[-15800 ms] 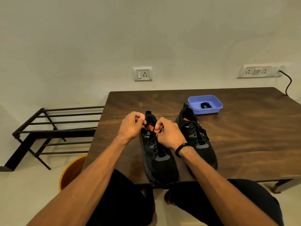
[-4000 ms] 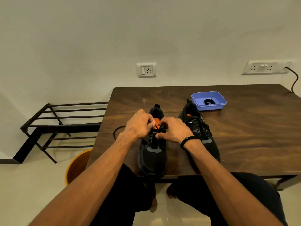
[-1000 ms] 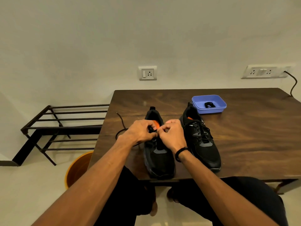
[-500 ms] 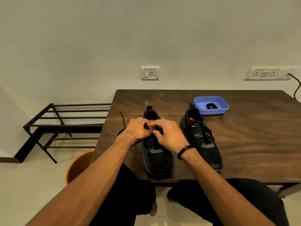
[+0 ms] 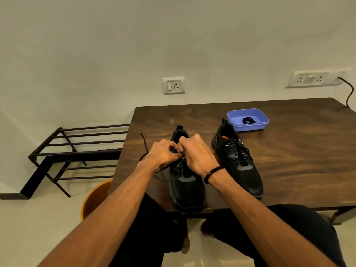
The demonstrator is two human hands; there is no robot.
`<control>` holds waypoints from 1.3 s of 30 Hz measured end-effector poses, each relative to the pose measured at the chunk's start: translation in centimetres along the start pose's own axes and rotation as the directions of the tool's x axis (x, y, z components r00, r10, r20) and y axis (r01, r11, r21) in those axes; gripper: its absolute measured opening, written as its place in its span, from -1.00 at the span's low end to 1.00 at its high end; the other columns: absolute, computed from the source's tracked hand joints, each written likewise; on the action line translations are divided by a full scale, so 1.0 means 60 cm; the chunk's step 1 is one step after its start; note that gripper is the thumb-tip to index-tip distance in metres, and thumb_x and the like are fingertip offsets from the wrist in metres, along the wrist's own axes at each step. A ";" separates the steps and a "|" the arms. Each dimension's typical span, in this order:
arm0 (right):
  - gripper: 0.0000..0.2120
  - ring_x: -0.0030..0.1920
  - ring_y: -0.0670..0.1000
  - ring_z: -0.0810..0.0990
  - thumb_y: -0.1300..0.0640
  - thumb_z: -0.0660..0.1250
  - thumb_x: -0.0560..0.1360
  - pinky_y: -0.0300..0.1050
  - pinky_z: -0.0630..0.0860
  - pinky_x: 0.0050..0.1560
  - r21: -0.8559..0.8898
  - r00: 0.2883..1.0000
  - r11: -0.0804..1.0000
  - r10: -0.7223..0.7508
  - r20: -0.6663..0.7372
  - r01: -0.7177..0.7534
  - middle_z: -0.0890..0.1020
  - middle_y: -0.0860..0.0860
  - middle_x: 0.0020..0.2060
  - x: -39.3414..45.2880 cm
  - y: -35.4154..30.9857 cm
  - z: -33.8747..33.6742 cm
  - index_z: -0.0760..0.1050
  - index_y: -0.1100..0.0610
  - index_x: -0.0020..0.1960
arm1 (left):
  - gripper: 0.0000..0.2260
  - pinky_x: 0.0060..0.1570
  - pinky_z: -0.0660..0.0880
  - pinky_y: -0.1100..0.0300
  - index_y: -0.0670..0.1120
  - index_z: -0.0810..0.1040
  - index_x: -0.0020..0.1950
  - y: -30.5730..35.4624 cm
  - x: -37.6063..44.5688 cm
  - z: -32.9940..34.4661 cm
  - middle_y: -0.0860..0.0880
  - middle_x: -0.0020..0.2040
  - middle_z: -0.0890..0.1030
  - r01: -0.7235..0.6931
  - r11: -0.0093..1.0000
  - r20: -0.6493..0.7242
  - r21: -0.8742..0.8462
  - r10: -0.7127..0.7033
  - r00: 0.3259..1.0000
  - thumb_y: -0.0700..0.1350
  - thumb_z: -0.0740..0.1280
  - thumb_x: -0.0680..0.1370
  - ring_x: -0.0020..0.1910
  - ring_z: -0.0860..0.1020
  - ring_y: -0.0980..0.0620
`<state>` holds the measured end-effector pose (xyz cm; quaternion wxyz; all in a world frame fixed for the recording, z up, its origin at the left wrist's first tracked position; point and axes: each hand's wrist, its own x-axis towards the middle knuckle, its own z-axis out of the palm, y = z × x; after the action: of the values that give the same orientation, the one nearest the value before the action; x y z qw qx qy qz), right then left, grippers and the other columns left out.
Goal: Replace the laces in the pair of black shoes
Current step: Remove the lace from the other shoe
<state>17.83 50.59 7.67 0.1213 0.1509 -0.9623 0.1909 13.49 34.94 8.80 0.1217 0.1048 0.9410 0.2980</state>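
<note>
Two black shoes stand on the wooden table (image 5: 289, 160). The left shoe (image 5: 185, 186) sits at the front edge, toe toward me. My left hand (image 5: 163, 154) and my right hand (image 5: 196, 154) meet over its tongue, fingers curled, both pinching its black lace (image 5: 144, 149), whose free end trails left across the table. The eyelets under my hands are hidden. The right shoe (image 5: 238, 162) stands fully laced beside it. A blue tray (image 5: 248, 112) behind it holds a coiled black lace (image 5: 248, 120).
A black metal rack (image 5: 77, 151) stands on the floor to the left. An orange bucket (image 5: 94, 199) sits under the table's left corner. A cable (image 5: 348, 91) hangs from the wall socket at the far right. My knees are below the front edge.
My hands have stayed together over the left shoe's tongue, shifting slightly as they work the lace. The free lace end lies further out to the left than four seconds ago.
</note>
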 end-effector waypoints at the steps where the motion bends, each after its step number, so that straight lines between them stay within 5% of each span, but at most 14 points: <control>1: -0.71 -0.06 0.10 0.39 0.40 0.21 0.47 0.10 0.43 -0.21 0.062 1.000 0.998 0.014 -0.020 -0.012 0.51 -0.01 -0.23 -0.002 0.002 -0.001 0.33 0.02 -0.06 | -0.93 -0.14 0.47 0.31 0.16 0.68 -0.05 0.001 0.001 0.000 0.06 -0.08 0.69 0.013 1.000 -0.009 -0.008 -0.013 1.000 0.08 0.49 0.49 -0.12 0.64 0.10; 5: -0.66 -0.20 0.05 0.49 0.45 0.15 0.44 0.11 0.47 -0.24 0.399 0.947 0.892 0.289 -0.142 -0.212 0.54 -0.02 -0.29 -0.004 0.015 -0.006 0.38 -0.01 -0.19 | -0.93 -0.33 0.37 0.42 0.15 0.66 -0.15 -0.003 -0.001 -0.005 0.13 -0.21 0.62 0.037 0.998 -0.007 -0.051 -0.038 0.999 0.00 0.51 0.49 -0.25 0.56 0.21; 9: -0.74 -0.25 -0.05 0.52 0.39 0.29 0.53 0.06 0.57 -0.05 0.620 0.778 0.638 0.625 -0.071 -0.456 0.51 -0.05 -0.28 0.003 0.065 -0.029 0.47 0.03 -0.14 | -0.95 -0.16 0.49 0.34 0.12 0.68 -0.15 -0.005 0.001 -0.007 0.08 -0.08 0.67 0.067 0.996 -0.002 -0.067 -0.067 0.998 -0.02 0.51 0.48 -0.09 0.63 0.11; 12: -0.76 -0.04 0.07 0.57 0.37 0.25 0.53 0.02 0.55 -0.02 0.401 0.831 0.762 0.556 -0.003 -0.508 0.56 -0.02 -0.14 -0.007 0.064 -0.026 0.51 0.04 -0.03 | -0.93 -0.15 0.49 0.32 0.12 0.66 -0.18 0.000 0.003 -0.004 0.06 -0.09 0.67 0.066 0.997 -0.005 -0.051 -0.066 0.998 0.00 0.51 0.49 -0.07 0.63 0.07; 15: -0.80 0.15 0.10 0.42 0.23 0.35 0.54 -0.01 0.50 0.11 0.181 0.947 0.941 0.306 -0.097 -0.285 0.50 0.03 0.11 -0.013 0.041 -0.016 0.54 0.04 0.13 | -0.94 -0.25 0.40 0.37 0.11 0.66 -0.15 0.001 0.002 -0.004 0.10 -0.18 0.63 0.043 0.999 -0.023 -0.026 -0.043 0.999 0.01 0.48 0.52 -0.17 0.58 0.12; 19: -0.75 0.25 0.14 0.38 0.08 0.35 0.59 0.09 0.49 0.18 -0.015 0.997 0.997 0.076 0.006 -0.076 0.42 0.02 0.33 -0.009 0.017 -0.002 0.57 0.02 0.26 | -0.94 -0.21 0.48 0.32 0.07 0.68 -0.08 -0.001 -0.003 -0.002 0.10 -0.20 0.65 -0.014 1.000 -0.022 0.002 0.014 1.000 0.02 0.45 0.55 -0.20 0.61 0.13; 26: -0.88 0.10 0.14 0.43 0.18 0.31 0.59 0.01 0.38 -0.07 -0.174 0.995 0.980 0.087 -0.041 -0.093 0.44 0.03 0.15 -0.010 0.007 0.012 0.54 0.06 0.11 | -0.94 -0.09 0.51 0.23 0.07 0.66 -0.10 0.007 0.001 0.006 0.07 -0.14 0.68 -0.051 0.998 -0.010 0.029 0.052 0.999 0.02 0.48 0.52 -0.15 0.63 0.10; 29: -0.91 -0.02 0.10 0.51 0.25 0.23 0.60 0.10 0.53 -0.07 0.064 0.947 0.962 0.272 -0.171 -0.264 0.52 0.03 0.02 -0.005 0.015 0.002 0.47 0.09 0.00 | -0.94 -0.08 0.53 0.24 0.04 0.68 -0.09 0.004 0.002 0.006 0.08 -0.15 0.68 -0.033 0.999 -0.015 0.008 0.033 0.999 0.00 0.50 0.50 -0.15 0.63 0.11; 32: -0.84 -0.11 0.01 0.69 0.25 0.14 0.65 0.04 0.61 -0.02 0.694 0.739 0.609 0.653 -0.165 -0.383 0.70 -0.02 -0.15 0.004 0.031 -0.021 0.46 0.09 0.00 | -0.95 -0.05 0.52 0.27 0.09 0.68 -0.11 0.001 0.003 0.002 0.11 -0.12 0.68 -0.024 0.999 0.012 -0.023 0.024 1.000 -0.01 0.52 0.49 -0.12 0.62 0.16; 34: -0.85 -0.15 0.04 0.75 0.27 0.08 0.68 0.00 0.64 -0.02 0.966 0.621 0.107 0.781 0.064 -0.235 0.73 0.06 -0.18 0.012 0.034 -0.034 0.43 0.18 0.08 | -0.94 -0.04 0.50 0.27 0.11 0.66 -0.13 0.004 0.004 0.002 0.11 -0.10 0.67 -0.021 1.000 0.025 -0.014 0.022 0.999 -0.01 0.52 0.49 -0.09 0.62 0.14; 36: -0.83 -0.33 0.05 0.66 0.32 0.06 0.68 -0.02 0.62 -0.16 0.948 0.581 -0.316 0.763 0.282 -0.045 0.62 0.10 -0.27 0.014 0.034 -0.042 0.40 0.17 0.04 | -0.94 -0.01 0.54 0.24 0.11 0.65 -0.14 0.007 0.005 0.004 0.09 -0.08 0.68 -0.016 1.000 0.027 -0.004 0.016 1.000 -0.01 0.52 0.48 -0.07 0.63 0.11; 37: -0.83 -0.42 0.01 0.55 0.31 0.08 0.69 -0.05 0.56 -0.24 0.922 0.584 -0.385 0.741 0.332 -0.035 0.54 0.09 -0.32 0.014 0.034 -0.042 0.41 0.16 0.02 | -0.94 0.01 0.56 0.22 0.11 0.66 -0.13 0.008 0.005 0.004 0.08 -0.08 0.69 -0.012 1.000 0.026 -0.005 0.013 1.000 -0.01 0.52 0.48 -0.07 0.64 0.11; 38: -0.83 -0.45 -0.03 0.46 0.29 0.11 0.69 -0.08 0.51 -0.29 0.938 0.603 -0.334 0.731 0.320 -0.093 0.48 0.06 -0.33 0.013 0.035 -0.041 0.43 0.15 0.01 | -0.94 0.01 0.58 0.21 0.10 0.66 -0.12 0.008 0.006 0.004 0.08 -0.08 0.69 -0.010 1.000 0.024 -0.010 0.011 1.000 -0.01 0.52 0.48 -0.08 0.64 0.11; 39: -0.85 -0.44 -0.05 0.43 0.26 0.14 0.69 -0.10 0.50 -0.30 0.970 0.649 -0.135 0.723 0.237 -0.203 0.49 0.04 -0.31 0.010 0.035 -0.039 0.46 0.15 0.02 | -0.95 -0.03 0.57 0.23 0.10 0.67 -0.11 0.007 0.007 0.005 0.08 -0.09 0.69 -0.010 1.000 0.024 -0.016 0.010 1.000 -0.01 0.51 0.48 -0.10 0.64 0.13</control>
<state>16.99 53.25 9.24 0.0970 -0.2190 -0.5097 0.8263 13.25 35.55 8.76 0.1323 0.1122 0.9365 0.3049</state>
